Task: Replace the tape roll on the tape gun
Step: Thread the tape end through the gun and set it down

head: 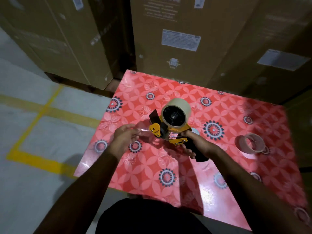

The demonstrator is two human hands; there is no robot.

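Note:
The yellow and black tape gun point(168, 132) is held above the red patterned table point(152, 174), with a full beige tape roll point(179, 107) mounted on its black hub. My right hand point(195, 142) grips the gun's black handle. My left hand point(125, 137) pinches the clear loose end of the tape point(143, 130), drawn out to the left of the gun's front roller. A nearly empty tape core point(251, 143) lies on the table to the right.
Tall cardboard boxes point(177, 39) stand close behind the table and at its right side. Grey floor with yellow line markings point(33, 119) lies to the left. The table's left edge runs diagonally near my left arm.

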